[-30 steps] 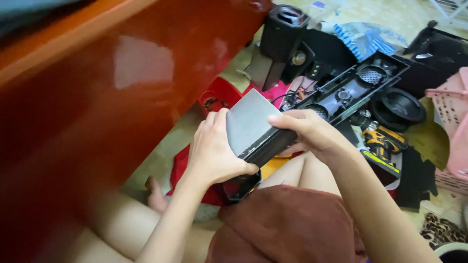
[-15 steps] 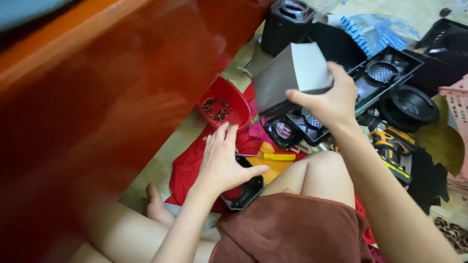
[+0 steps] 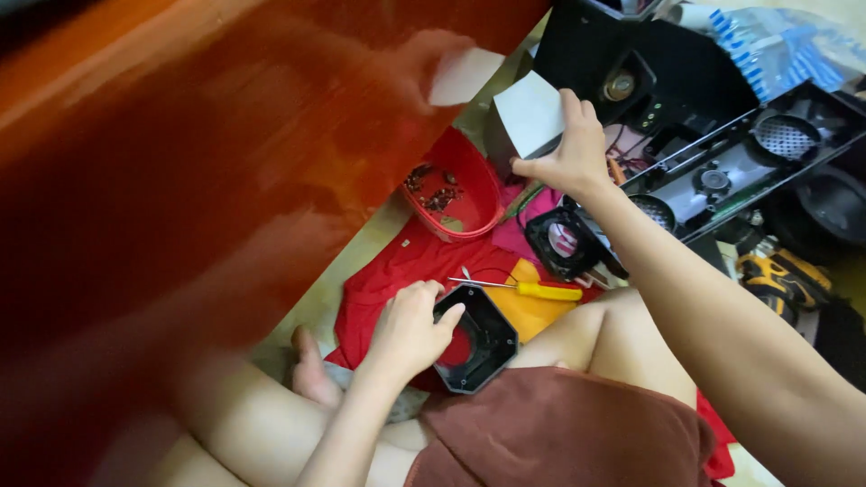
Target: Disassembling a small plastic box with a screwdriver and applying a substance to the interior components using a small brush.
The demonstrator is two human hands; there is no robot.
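Note:
My right hand (image 3: 568, 153) grips a grey box-shaped speaker housing (image 3: 525, 117) and holds it low at the far side, beside the red basket (image 3: 469, 212). My left hand (image 3: 410, 329) rests on a black square frame with an open middle (image 3: 483, 347) that lies on the red cloth (image 3: 397, 271) next to my thigh. A yellow-handled screwdriver (image 3: 537, 289) lies on the cloth between the two hands.
A glossy red-brown wooden panel (image 3: 198, 180) fills the left. The red basket holds small screws. Black speaker parts (image 3: 731, 171), a small black fan frame (image 3: 564, 242), a tall black box (image 3: 622, 63) and a yellow power tool (image 3: 780, 275) crowd the right.
My right hand carried the grey housing away from my lap, up and then down toward the far side. My left hand let go of it and dropped onto the black frame.

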